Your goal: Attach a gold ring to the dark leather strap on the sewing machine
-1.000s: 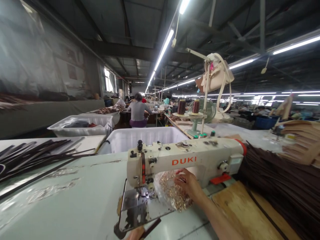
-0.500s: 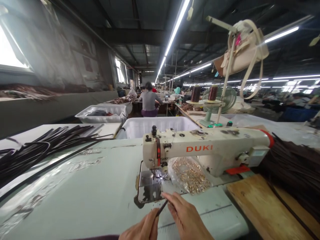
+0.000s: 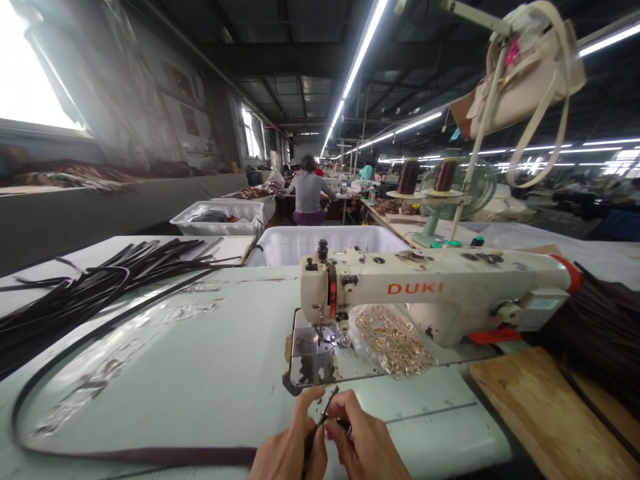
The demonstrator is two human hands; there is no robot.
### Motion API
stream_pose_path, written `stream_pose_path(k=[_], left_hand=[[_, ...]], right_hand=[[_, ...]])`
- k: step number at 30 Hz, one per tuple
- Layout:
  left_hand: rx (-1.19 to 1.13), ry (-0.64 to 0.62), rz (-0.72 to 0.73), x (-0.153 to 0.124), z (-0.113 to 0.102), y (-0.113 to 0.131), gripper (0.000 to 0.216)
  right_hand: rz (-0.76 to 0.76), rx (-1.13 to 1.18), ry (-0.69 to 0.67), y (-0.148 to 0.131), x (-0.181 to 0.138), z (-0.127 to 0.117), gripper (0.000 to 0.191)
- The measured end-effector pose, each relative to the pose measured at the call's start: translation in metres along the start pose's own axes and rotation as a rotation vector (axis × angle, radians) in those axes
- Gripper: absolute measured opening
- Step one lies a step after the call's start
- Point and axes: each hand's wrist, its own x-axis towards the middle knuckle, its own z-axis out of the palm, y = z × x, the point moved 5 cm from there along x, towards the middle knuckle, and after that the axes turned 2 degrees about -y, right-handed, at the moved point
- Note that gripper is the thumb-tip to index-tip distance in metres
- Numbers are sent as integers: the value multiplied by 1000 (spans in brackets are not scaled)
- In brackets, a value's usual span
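Both hands are meeting at the near edge of the pale green table [image 3: 200, 373], just in front of the sewing machine [image 3: 430, 293]. The left hand [image 3: 290, 450] is pinching the end of a dark strap [image 3: 125, 455] in a narrow grip, while the right hand [image 3: 365, 443] is closing its fingertips on the same strap end. A bag of gold fittings [image 3: 393, 340] is lying under the machine arm.

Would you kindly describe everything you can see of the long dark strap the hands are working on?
The dark strap is a long, narrow, flat band, dark brown and leather-like. It lies on the pale green table in one wide loop: from the pile of similar strips at the far left it curves toward the near edge, then runs right along that edge. Its end rises in front of the sewing machine, pinched between the left hand and right hand. Whether anything is fitted on that end cannot be told.
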Motion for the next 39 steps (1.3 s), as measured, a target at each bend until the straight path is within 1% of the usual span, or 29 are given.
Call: stream_pose_path(k=[2,3,6,9,13,14,16,18,20,24,27,29,31,32,35,37,39], left_hand=[[-100,-104,41,1,-9,9,45],[-137,-152,58,1,-14,13,46],[-145,-239,86,-1,-28,22,35],[-60,-239,96,-6,-38,25,23],[-1,-125,104,-11,-48,25,23],[-9,-124,102,-12,-49,25,23],[-44,-181,69,-11,-47,23,19],[-72,-243,11,-10,-42,19,12],[-76,-236,-22,-8,-37,13,14],[-32,-122,71,-8,-27,4,37],[-52,-136,105,-11,-21,3,47],[-92,-146,101,-12,-24,6,48],[-121,-139,76,-11,-33,10,44],[-133,-161,53,-10,-36,10,38],[-193,-325,-37,-6,-36,6,16],[-256,-396,-80,-4,-34,2,15],[-288,-366,-107,-3,-33,1,11]], right_hand=[[-65,-4,-126,-11,-2,-6,25],[-78,3,-176,-15,-3,-10,23],[-101,32,-272,-23,-7,-17,17],[-129,72,-299,-24,-9,-19,18],[-104,126,-289,-17,-9,-14,19],[-90,146,-290,-14,-9,-12,18],[-67,193,-290,-11,-9,-8,19],[-70,207,-263,-11,-9,-6,20],[-87,157,-209,-12,-8,-6,20],[-132,16,-134,-17,-8,-7,19],[-152,-53,-102,-17,-8,-7,19],[-158,-84,-73,-16,-9,-7,23],[-182,-90,-27,-16,-9,-8,27],[-202,-81,-4,-16,-10,-9,28],[-253,-36,64,-19,-13,-11,28],[-271,-5,80,-21,-15,-12,25],[-274,22,87,-23,-16,-14,24]])
